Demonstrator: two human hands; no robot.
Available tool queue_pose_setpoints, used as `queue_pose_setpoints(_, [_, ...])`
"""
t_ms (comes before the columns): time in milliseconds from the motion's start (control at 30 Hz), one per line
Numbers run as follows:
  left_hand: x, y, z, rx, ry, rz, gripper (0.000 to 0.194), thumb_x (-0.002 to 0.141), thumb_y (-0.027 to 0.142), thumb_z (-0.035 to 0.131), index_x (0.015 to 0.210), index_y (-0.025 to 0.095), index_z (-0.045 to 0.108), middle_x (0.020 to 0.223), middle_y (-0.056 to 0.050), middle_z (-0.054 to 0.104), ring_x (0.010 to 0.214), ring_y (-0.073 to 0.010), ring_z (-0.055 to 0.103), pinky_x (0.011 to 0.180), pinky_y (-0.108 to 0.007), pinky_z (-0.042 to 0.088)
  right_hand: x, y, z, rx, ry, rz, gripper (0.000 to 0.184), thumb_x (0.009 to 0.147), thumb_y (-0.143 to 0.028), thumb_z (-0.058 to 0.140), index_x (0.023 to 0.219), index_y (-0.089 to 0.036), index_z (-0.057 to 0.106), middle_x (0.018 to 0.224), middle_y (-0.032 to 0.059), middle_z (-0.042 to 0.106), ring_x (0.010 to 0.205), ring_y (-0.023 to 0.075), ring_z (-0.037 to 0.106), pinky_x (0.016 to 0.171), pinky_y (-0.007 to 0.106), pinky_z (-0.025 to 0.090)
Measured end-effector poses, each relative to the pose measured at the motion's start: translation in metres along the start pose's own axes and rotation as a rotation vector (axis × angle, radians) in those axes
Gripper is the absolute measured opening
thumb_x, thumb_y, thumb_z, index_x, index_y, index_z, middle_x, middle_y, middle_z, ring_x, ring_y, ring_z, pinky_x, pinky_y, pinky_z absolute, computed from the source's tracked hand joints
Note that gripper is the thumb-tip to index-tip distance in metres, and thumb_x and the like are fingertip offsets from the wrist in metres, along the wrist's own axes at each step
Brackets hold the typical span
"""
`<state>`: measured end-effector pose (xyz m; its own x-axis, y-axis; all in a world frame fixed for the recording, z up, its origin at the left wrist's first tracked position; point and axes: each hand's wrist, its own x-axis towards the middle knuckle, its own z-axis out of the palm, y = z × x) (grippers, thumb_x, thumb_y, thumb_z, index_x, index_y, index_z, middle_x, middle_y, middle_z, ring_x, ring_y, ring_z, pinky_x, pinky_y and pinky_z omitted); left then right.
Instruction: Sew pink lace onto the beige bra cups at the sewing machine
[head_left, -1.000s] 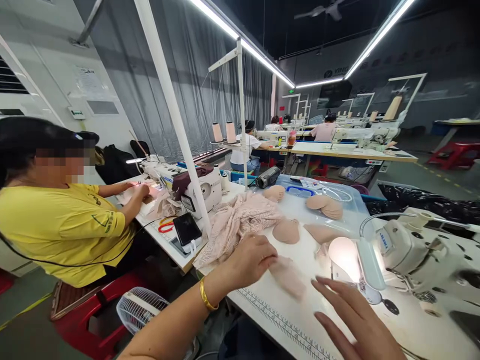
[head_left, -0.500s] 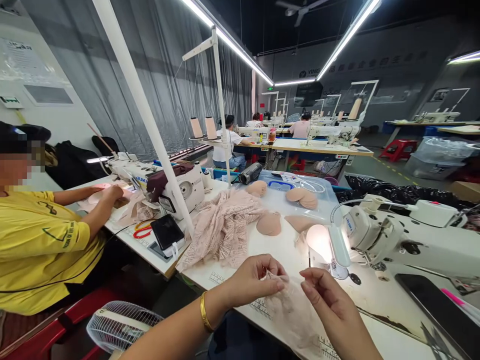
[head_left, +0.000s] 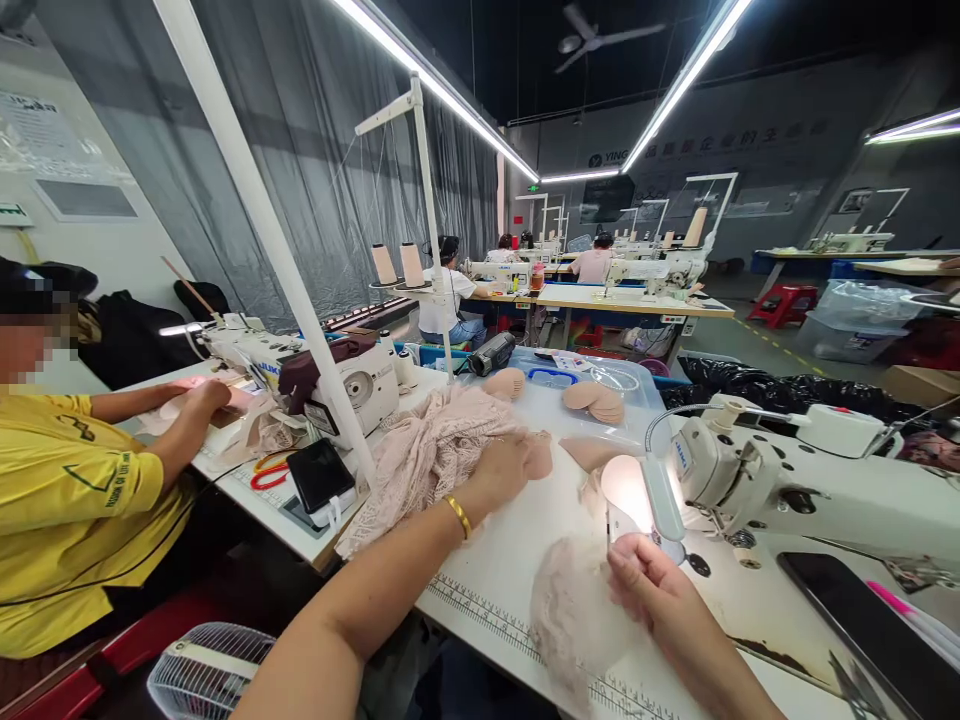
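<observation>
My left hand (head_left: 499, 472), a gold bangle on its wrist, reaches across the table to a beige foam bra cup (head_left: 538, 456). Its fingers are blurred and partly hidden at the cup's left edge, so I cannot tell whether they grip it. Thumb and fingers of my right hand (head_left: 651, 578) pinch a sheer pale pink lace piece (head_left: 564, 610), which hangs down over the table's front edge. Left of the cup lies a heap of pink lace fabric (head_left: 439, 450). Another beige cup (head_left: 631, 490) lies under the lit lamp by the sewing machine (head_left: 780, 480).
Stacked cups (head_left: 594, 402) rest on a clear plastic lid (head_left: 637, 385) at the back. A black phone (head_left: 862, 620) and scissors (head_left: 851, 685) lie on the right. A white pole (head_left: 262, 230) rises at left, beside a co-worker in a yellow shirt (head_left: 75, 500).
My left hand has let go of the lace piece and moved forward to the bra cup. My right hand still holds the lace, which now hangs lower and spread. The view has shifted slightly.
</observation>
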<state>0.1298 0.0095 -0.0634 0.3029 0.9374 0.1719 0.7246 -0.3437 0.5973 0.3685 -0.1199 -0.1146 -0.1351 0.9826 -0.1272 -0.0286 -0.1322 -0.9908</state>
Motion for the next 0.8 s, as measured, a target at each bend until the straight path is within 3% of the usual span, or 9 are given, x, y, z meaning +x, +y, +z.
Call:
queue_pose_setpoints(100, [0.020, -0.009, 0.005, 0.054, 0.005, -0.021, 0.033, 0.104, 0.036, 0.071, 0.130, 0.016, 0.068, 0.134, -0.012, 0.068, 0.120, -0.0278, 0.068, 0.104, -0.051, 0.059, 0.004, 0.005, -0.004, 0.016, -0.006, -0.006, 0.055, 0.089, -0.078, 0.072, 0.084, -0.024, 0.065, 0.071, -0.0004, 0.065, 0.063, 0.0163, 0.047, 0.060, 0.030, 0.034])
queue_pose_setpoints(200, [0.024, -0.012, 0.004, 0.032, 0.055, -0.032, 0.029, 0.105, 0.038, 0.070, 0.125, 0.016, 0.070, 0.128, -0.010, 0.070, 0.114, -0.0252, 0.069, 0.100, -0.048, 0.060, 0.005, 0.007, -0.007, 0.055, -0.001, 0.005, 0.055, 0.087, -0.078, 0.076, 0.087, -0.023, 0.068, 0.073, 0.0003, 0.067, 0.066, 0.0169, 0.052, 0.062, 0.030, 0.039])
queue_pose_setpoints(300, [0.015, -0.008, -0.007, -0.071, 0.168, -0.035, 0.015, 0.105, 0.028, 0.063, 0.106, 0.016, 0.072, 0.116, -0.011, 0.072, 0.114, -0.0255, 0.067, 0.105, -0.047, 0.055, 0.005, 0.006, -0.010, 0.115, 0.022, 0.009, 0.054, 0.085, -0.076, 0.079, 0.090, -0.023, 0.070, 0.079, 0.0008, 0.068, 0.072, 0.0180, 0.058, 0.066, 0.029, 0.044])
queue_pose_setpoints(400, [-0.008, 0.003, -0.018, -0.244, 0.224, -0.028, 0.018, 0.102, 0.031, 0.058, 0.102, 0.017, 0.070, 0.102, -0.009, 0.073, 0.098, -0.0225, 0.068, 0.089, -0.037, 0.058, 0.004, 0.004, -0.011, 0.164, 0.057, -0.003, 0.053, 0.086, -0.075, 0.079, 0.092, -0.023, 0.072, 0.083, 0.0014, 0.069, 0.075, 0.0181, 0.060, 0.070, 0.030, 0.047])
queue_pose_setpoints(500, [-0.042, 0.020, -0.018, -0.421, 0.144, -0.017, 0.026, 0.096, 0.042, 0.063, 0.100, 0.017, 0.068, 0.085, -0.004, 0.070, 0.076, -0.0176, 0.066, 0.067, -0.027, 0.053, 0.002, 0.003, -0.010, 0.189, 0.070, -0.014, 0.059, 0.086, -0.079, 0.076, 0.098, -0.021, 0.073, 0.082, 0.0028, 0.068, 0.076, 0.0197, 0.061, 0.073, 0.032, 0.048])
queue_pose_setpoints(633, [-0.080, 0.040, 0.002, -0.722, -0.024, -0.124, 0.028, 0.083, 0.041, 0.076, 0.092, 0.017, 0.065, 0.077, 0.000, 0.064, 0.069, -0.0137, 0.059, 0.063, -0.024, 0.047, -0.004, -0.002, -0.008, 0.176, 0.065, -0.039, 0.070, 0.088, -0.089, 0.063, 0.100, -0.020, 0.071, 0.086, 0.0069, 0.070, 0.082, 0.0239, 0.065, 0.074, 0.035, 0.050])
queue_pose_setpoints(733, [-0.091, 0.048, 0.013, -0.682, -0.036, -0.157, 0.023, 0.082, 0.037, 0.074, 0.089, 0.018, 0.063, 0.079, 0.000, 0.064, 0.075, -0.0154, 0.060, 0.069, -0.027, 0.048, -0.010, -0.007, -0.006, 0.076, 0.079, -0.079, 0.060, 0.090, -0.081, 0.070, 0.100, -0.021, 0.072, 0.082, 0.0031, 0.068, 0.077, 0.0212, 0.061, 0.077, 0.035, 0.050])
queue_pose_setpoints(800, [-0.090, 0.053, 0.009, -0.561, -0.094, -0.138, 0.024, 0.084, 0.038, 0.073, 0.093, 0.018, 0.065, 0.090, -0.004, 0.069, 0.085, -0.0194, 0.064, 0.077, -0.031, 0.052, -0.014, -0.011, -0.005, -0.004, 0.072, -0.109, 0.052, 0.088, -0.074, 0.078, 0.097, -0.023, 0.074, 0.080, -0.0002, 0.064, 0.074, 0.0195, 0.059, 0.077, 0.033, 0.049])
